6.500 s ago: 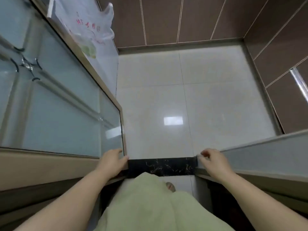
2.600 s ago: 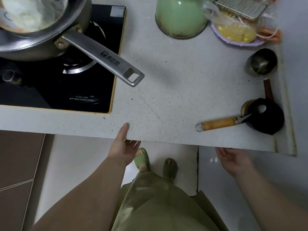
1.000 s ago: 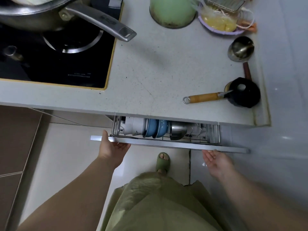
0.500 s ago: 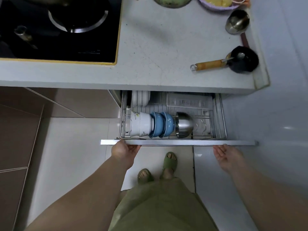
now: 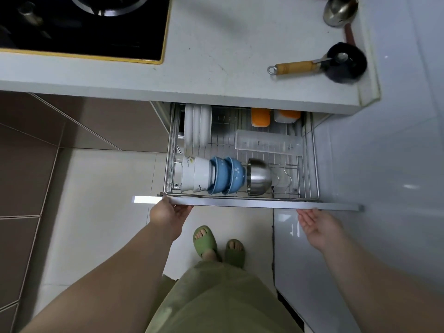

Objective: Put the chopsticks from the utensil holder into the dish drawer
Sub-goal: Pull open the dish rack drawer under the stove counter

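The dish drawer (image 5: 242, 205), a wire basket behind a silver front panel, stands pulled far out from under the counter. My left hand (image 5: 168, 213) grips the panel's lower edge near its left end. My right hand (image 5: 317, 223) is palm up with fingers spread, just below the panel's right part and holding nothing. Inside the basket are white plates (image 5: 197, 128), white bowls (image 5: 194, 174), blue bowls (image 5: 227, 175), a steel bowl (image 5: 259, 176) and a clear plastic tray (image 5: 268, 141). No chopsticks or utensil holder are in view.
The white counter (image 5: 228, 44) above carries a black stove (image 5: 81, 27) at the left, a wooden-handled tool (image 5: 295, 67) on a black cup (image 5: 346, 62) and a steel cup (image 5: 340, 9) at the right. Orange containers (image 5: 260, 117) sit deep in the drawer. My feet in green slippers (image 5: 206, 241) stand below.
The drawer has slid further out, showing the plates, the tray and the orange containers. My left hand came back with the panel; my right hand stays open below it.
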